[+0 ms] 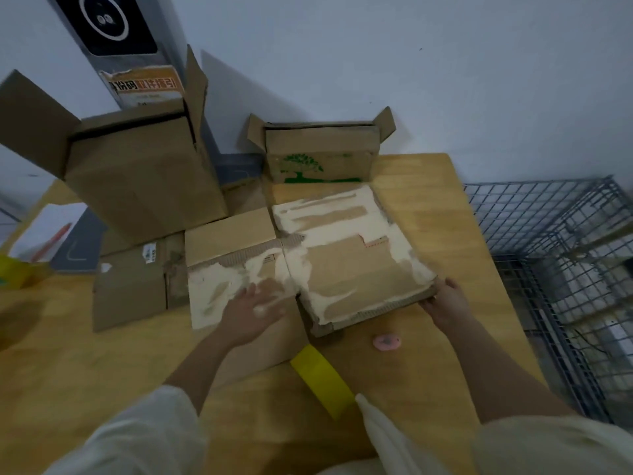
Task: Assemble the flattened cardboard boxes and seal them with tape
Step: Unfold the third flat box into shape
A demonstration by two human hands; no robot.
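Meanwhile both hands (251,311) (445,299) handle one flattened box (346,265).

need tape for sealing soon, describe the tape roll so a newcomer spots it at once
Start at the wooden table and come to its near edge, between the person's two forearms. The tape roll lies there, just in front of the flattened box that the right hand grips by a corner. It is the only bright yellow band there; the small pink object beside it is smaller.
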